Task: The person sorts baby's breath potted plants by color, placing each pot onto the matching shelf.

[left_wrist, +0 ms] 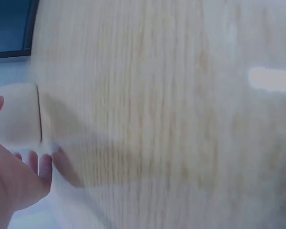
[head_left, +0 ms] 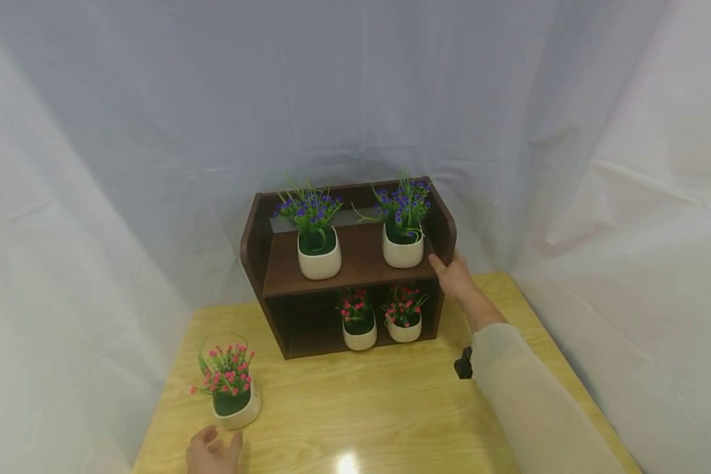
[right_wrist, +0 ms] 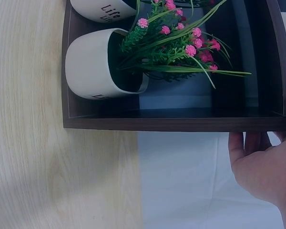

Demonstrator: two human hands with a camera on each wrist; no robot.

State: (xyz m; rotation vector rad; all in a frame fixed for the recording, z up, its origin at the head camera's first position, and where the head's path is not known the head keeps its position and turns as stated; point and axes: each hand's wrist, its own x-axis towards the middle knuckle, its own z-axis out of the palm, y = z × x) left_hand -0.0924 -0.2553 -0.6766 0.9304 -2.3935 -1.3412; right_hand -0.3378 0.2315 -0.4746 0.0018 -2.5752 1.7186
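My right hand (head_left: 459,283) grips the right side panel of a dark brown two-tier shelf (head_left: 355,247), thumb at the front and fingers along the outer side. In the right wrist view the fingers (right_wrist: 237,145) press against that panel's outside. At the front left, a white pot with pink artificial flowers (head_left: 245,406) stands alone on the table. Just in front of it is my left hand (head_left: 212,451), fingers loosely bent and holding nothing. The left wrist view has the white pot (left_wrist: 19,114) close by the left hand's fingers.
Two white pots with purple flowers, one left (head_left: 320,263) and one right (head_left: 403,253), stand on the upper tier. Below, two pink-flowered pots (head_left: 360,339) sit toward the right. The shelf rests on a light wooden table (head_left: 355,401), with pale curtains (head_left: 355,99) behind and at both sides.
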